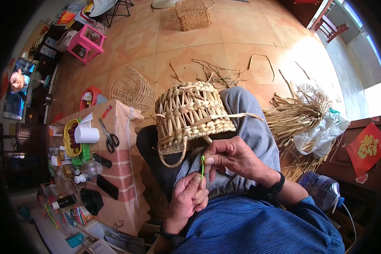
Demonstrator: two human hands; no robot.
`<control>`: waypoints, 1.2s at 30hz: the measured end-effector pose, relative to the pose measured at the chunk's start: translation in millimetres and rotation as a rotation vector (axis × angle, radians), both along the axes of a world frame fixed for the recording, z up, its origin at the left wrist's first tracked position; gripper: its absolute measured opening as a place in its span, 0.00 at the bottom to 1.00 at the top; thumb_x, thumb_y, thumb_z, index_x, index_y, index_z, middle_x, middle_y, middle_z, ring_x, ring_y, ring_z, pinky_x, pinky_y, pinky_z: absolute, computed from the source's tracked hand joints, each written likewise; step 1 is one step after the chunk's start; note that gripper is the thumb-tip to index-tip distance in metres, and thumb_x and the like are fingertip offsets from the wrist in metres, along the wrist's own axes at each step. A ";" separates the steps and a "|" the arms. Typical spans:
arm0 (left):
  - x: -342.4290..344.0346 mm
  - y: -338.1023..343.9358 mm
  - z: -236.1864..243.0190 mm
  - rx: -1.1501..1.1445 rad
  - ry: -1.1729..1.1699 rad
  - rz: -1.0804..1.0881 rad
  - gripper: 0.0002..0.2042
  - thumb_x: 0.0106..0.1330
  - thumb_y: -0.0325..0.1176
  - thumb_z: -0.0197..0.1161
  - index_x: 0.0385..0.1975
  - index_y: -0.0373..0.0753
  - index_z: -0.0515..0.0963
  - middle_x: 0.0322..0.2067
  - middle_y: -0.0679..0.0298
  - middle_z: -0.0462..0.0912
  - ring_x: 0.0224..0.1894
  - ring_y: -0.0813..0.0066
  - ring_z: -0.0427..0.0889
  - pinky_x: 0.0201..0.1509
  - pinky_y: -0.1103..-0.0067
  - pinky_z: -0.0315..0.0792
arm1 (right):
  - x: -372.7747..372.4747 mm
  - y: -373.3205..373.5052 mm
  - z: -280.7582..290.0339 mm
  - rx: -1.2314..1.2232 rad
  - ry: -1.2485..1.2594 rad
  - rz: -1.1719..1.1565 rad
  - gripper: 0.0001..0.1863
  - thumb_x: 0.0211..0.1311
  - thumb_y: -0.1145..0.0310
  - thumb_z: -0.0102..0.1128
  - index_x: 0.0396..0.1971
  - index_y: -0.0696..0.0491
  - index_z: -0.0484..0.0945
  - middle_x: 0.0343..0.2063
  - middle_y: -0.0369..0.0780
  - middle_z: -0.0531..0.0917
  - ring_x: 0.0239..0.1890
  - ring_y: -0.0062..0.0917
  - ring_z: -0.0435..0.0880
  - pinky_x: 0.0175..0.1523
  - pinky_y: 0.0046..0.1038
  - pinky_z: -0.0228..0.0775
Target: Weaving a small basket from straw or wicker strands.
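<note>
A half-woven straw basket point(189, 116) lies upside down on my knee, a loose flat strand trailing off it to the right. Just below it my right hand point(232, 157) pinches the top of a thin bright green tool point(202, 166). My left hand point(189, 195) grips the lower end of the same green tool with thumb and fingers. Both hands sit close together over my striped trousers, a little short of the basket's rim and its looped handle point(172, 157).
A low table point(118, 169) at my left carries scissors point(109, 136), a paper roll point(87, 134), a yellow tray, jars and remotes. A wire basket frame point(132, 89) stands behind it. Loose straw and a plastic bag point(321, 131) lie right; another basket point(193, 14) stands far back.
</note>
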State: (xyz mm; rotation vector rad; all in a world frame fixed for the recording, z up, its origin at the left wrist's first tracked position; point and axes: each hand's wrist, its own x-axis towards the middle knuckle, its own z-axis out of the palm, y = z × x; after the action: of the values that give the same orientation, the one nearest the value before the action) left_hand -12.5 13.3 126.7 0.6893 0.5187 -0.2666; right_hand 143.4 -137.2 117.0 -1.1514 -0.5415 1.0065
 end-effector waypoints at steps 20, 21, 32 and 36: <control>4.0 6.6 -5.5 -0.116 0.055 -0.114 0.16 0.82 0.45 0.50 0.38 0.37 0.71 0.16 0.77 0.55 0.13 0.87 0.54 0.15 0.85 0.58 | 1.8 -4.3 -15.2 -0.056 0.126 0.108 0.11 0.78 0.64 0.58 0.44 0.58 0.80 0.31 0.33 0.86 0.30 0.13 0.83 0.35 0.17 0.71; 4.7 7.1 -6.3 -0.142 0.062 -0.111 0.17 0.83 0.47 0.49 0.41 0.36 0.72 0.15 0.77 0.55 0.13 0.87 0.54 0.17 0.85 0.59 | 0.1 -4.6 -17.0 -0.045 0.120 0.113 0.11 0.78 0.64 0.58 0.44 0.58 0.80 0.31 0.33 0.86 0.30 0.13 0.83 0.35 0.17 0.71; -0.1 4.7 -21.7 -0.168 -0.008 -0.021 0.15 0.82 0.44 0.52 0.35 0.40 0.72 0.19 0.76 0.58 0.17 0.87 0.53 0.22 0.86 0.51 | -0.6 -7.4 -26.9 -0.016 -0.218 0.006 0.09 0.76 0.70 0.60 0.46 0.61 0.81 0.33 0.35 0.80 0.33 0.18 0.80 0.42 0.23 0.75; 1.7 5.4 -19.8 -0.080 0.033 0.006 0.16 0.81 0.45 0.52 0.33 0.41 0.71 0.17 0.76 0.55 0.16 0.86 0.51 0.21 0.84 0.47 | -6.1 -2.8 -28.5 -0.018 0.185 -0.090 0.07 0.74 0.70 0.63 0.41 0.59 0.81 0.31 0.31 0.82 0.31 0.13 0.79 0.39 0.20 0.74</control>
State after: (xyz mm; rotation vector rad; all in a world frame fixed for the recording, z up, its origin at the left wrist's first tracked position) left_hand -10.8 18.7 106.9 0.6068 0.5390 -0.2923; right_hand 137.3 -140.0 88.5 -1.0763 -0.3311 1.0299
